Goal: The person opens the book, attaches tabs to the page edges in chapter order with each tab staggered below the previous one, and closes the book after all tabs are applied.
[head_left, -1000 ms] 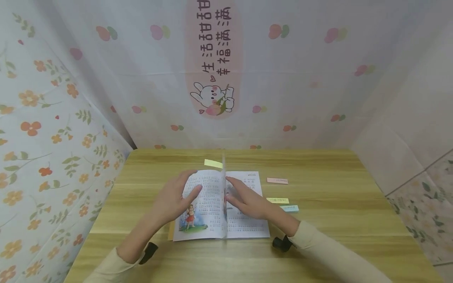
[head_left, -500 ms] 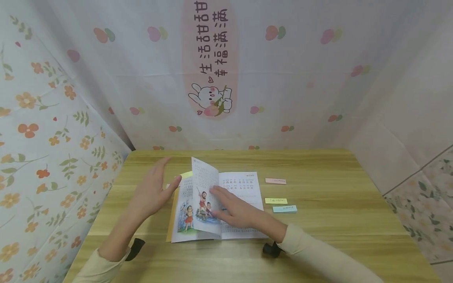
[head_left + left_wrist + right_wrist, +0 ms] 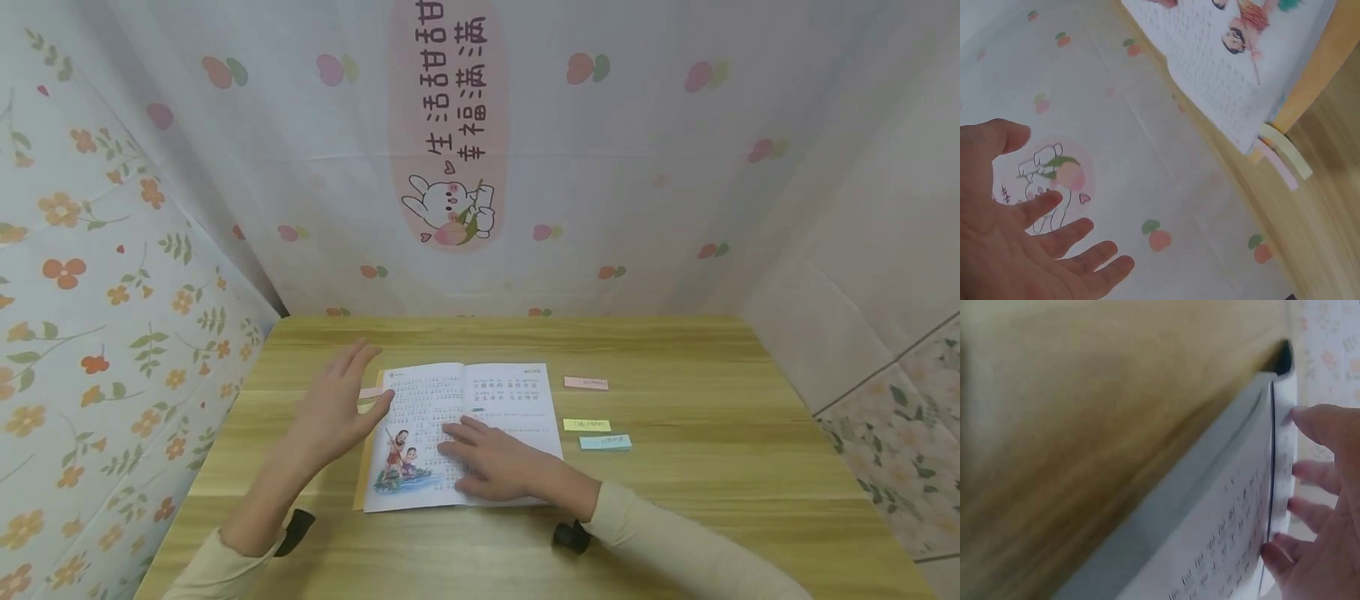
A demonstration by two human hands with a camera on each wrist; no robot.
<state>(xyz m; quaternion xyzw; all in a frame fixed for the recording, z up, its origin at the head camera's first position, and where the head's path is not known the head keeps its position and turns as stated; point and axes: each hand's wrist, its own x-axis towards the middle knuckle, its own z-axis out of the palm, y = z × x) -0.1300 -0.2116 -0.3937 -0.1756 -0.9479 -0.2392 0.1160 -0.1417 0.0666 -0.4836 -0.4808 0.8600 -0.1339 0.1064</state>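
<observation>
one open book [image 3: 457, 433] under right hand [image 3: 506, 462] (flat)

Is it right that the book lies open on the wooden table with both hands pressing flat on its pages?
Not quite. Only the right hand presses on the open book; the left hand hovers open beside its left edge, as the head view shows.

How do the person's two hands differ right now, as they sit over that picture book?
The right hand lies flat on the open picture book, fingers pressing the pages; the left hand hovers beside its left edge, touching nothing. The right hand's fingers point left, the left hand's away from the person. Both are open.
</observation>
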